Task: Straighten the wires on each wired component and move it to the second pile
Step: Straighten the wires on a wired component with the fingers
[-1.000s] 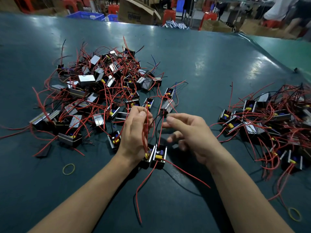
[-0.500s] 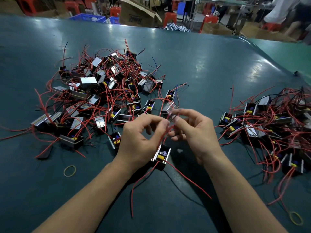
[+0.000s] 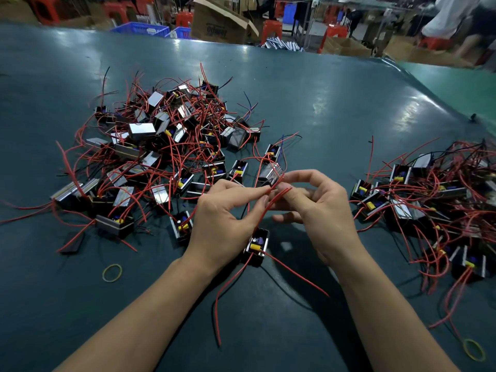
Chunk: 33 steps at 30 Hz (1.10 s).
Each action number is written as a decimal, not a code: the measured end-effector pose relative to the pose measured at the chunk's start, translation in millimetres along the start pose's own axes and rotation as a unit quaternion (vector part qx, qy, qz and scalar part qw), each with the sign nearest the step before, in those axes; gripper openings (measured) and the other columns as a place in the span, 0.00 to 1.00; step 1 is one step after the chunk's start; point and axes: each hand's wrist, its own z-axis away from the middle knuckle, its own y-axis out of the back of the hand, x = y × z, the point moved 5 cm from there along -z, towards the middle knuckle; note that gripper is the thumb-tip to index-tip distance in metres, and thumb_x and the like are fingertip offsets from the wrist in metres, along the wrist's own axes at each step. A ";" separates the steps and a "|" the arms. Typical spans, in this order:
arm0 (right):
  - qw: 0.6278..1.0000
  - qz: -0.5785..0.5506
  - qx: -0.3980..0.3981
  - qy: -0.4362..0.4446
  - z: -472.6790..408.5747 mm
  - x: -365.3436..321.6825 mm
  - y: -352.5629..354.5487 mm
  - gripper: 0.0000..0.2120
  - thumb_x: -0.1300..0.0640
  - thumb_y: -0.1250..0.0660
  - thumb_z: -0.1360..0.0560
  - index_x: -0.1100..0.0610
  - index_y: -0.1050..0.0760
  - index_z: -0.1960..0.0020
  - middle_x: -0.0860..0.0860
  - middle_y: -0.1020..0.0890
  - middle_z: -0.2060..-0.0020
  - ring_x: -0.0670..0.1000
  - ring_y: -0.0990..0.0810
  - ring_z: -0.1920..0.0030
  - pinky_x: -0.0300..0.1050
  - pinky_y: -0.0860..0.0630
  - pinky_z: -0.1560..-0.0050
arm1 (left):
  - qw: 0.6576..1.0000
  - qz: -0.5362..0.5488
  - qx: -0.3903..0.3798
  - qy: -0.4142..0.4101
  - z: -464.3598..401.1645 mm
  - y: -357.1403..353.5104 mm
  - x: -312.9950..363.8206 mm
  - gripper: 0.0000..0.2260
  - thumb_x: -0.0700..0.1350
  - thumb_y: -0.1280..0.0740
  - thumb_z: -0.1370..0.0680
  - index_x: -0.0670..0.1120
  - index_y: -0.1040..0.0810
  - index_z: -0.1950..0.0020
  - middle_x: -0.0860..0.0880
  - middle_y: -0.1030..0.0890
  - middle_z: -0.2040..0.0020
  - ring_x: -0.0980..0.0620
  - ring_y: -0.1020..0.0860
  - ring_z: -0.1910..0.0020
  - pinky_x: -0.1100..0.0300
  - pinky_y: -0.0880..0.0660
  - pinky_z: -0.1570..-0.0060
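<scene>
A small black wired component (image 3: 257,244) with a yellow part hangs just above the green table (image 3: 335,108), below my hands. Its red wires (image 3: 271,204) run up between both hands. My left hand (image 3: 222,218) pinches these wires near their upper ends. My right hand (image 3: 319,208) pinches the wire tips from the other side, thumb against forefinger. Two more red leads trail from the component down toward me. The large tangled pile (image 3: 166,157) of components lies to the left, and the second pile (image 3: 434,200) lies to the right.
Two yellow rubber bands lie on the table, one at front left (image 3: 112,272), one at front right (image 3: 473,349). A flat black piece (image 3: 73,242) lies by the left pile. Cardboard boxes, red stools and blue crates stand beyond the far edge.
Both hands came together and rose on the red wires. The component lifted slightly with them, and my right hand went from open fingers to pinching the wire tips.
</scene>
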 end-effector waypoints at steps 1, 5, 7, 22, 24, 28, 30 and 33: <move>1.000 0.009 0.002 0.005 0.4 -1.2 0.7 0.03 0.66 0.34 0.22 0.59 0.25 0.53 0.57 0.15 0.64 0.55 0.15 0.65 0.42 0.21 0.71 | 1.000 0.001 0.000 0.012 0.2 0.1 -1.2 0.09 0.44 0.26 0.27 0.47 0.14 0.47 0.51 0.17 0.57 0.53 0.21 0.56 0.52 0.23 0.53; 0.998 0.045 -0.002 0.045 1.3 -8.1 3.9 0.04 0.65 0.32 0.24 0.58 0.24 0.54 0.58 0.15 0.63 0.54 0.15 0.65 0.42 0.21 0.72 | 1.000 -0.009 0.011 0.025 -0.4 2.6 -2.2 0.09 0.41 0.24 0.28 0.49 0.14 0.49 0.49 0.19 0.60 0.53 0.22 0.58 0.53 0.23 0.54; 0.996 0.061 -0.009 0.059 1.4 -10.1 4.8 0.06 0.67 0.30 0.25 0.58 0.22 0.52 0.57 0.15 0.62 0.52 0.15 0.64 0.41 0.21 0.70 | 1.000 -0.014 0.003 0.028 -0.2 2.7 -1.7 0.10 0.39 0.24 0.29 0.50 0.14 0.50 0.51 0.20 0.60 0.54 0.22 0.58 0.57 0.23 0.54; 0.990 0.108 0.000 0.088 4.2 -10.9 -0.6 0.07 0.65 0.35 0.22 0.60 0.23 0.58 0.57 0.17 0.65 0.53 0.16 0.67 0.43 0.22 0.75 | 0.998 0.029 0.003 0.058 -0.6 -2.8 -4.6 0.02 0.51 0.29 0.26 0.56 0.19 0.58 0.54 0.20 0.60 0.54 0.22 0.58 0.59 0.25 0.55; 0.993 0.096 -0.003 0.070 3.6 -10.0 -1.1 0.07 0.65 0.36 0.21 0.61 0.23 0.58 0.55 0.17 0.66 0.53 0.16 0.67 0.42 0.22 0.76 | 0.998 0.035 0.005 0.057 -0.9 -2.9 -5.4 0.02 0.50 0.29 0.26 0.54 0.19 0.59 0.53 0.19 0.60 0.54 0.21 0.58 0.59 0.25 0.54; 0.988 0.129 0.020 0.078 3.6 -10.2 3.6 0.09 0.64 0.34 0.22 0.59 0.22 0.60 0.54 0.18 0.71 0.52 0.17 0.70 0.40 0.24 0.76 | 0.998 0.035 0.005 0.044 0.1 -4.1 -4.9 0.03 0.49 0.28 0.26 0.53 0.19 0.60 0.53 0.19 0.61 0.54 0.21 0.59 0.61 0.25 0.55; 0.985 0.144 0.035 0.089 4.0 -10.5 5.4 0.09 0.63 0.33 0.22 0.59 0.22 0.61 0.56 0.18 0.71 0.52 0.17 0.71 0.39 0.25 0.77 | 0.998 0.035 0.004 0.044 0.3 -4.9 -5.0 0.03 0.48 0.28 0.26 0.52 0.19 0.60 0.54 0.19 0.61 0.54 0.21 0.59 0.61 0.25 0.55; 0.990 0.116 0.043 0.071 3.1 -7.7 7.3 0.09 0.64 0.33 0.23 0.60 0.22 0.62 0.56 0.18 0.72 0.52 0.18 0.72 0.38 0.27 0.77 | 0.999 0.038 0.005 0.038 -0.3 -5.5 -4.2 0.04 0.47 0.28 0.26 0.51 0.19 0.61 0.55 0.20 0.62 0.55 0.21 0.60 0.64 0.26 0.56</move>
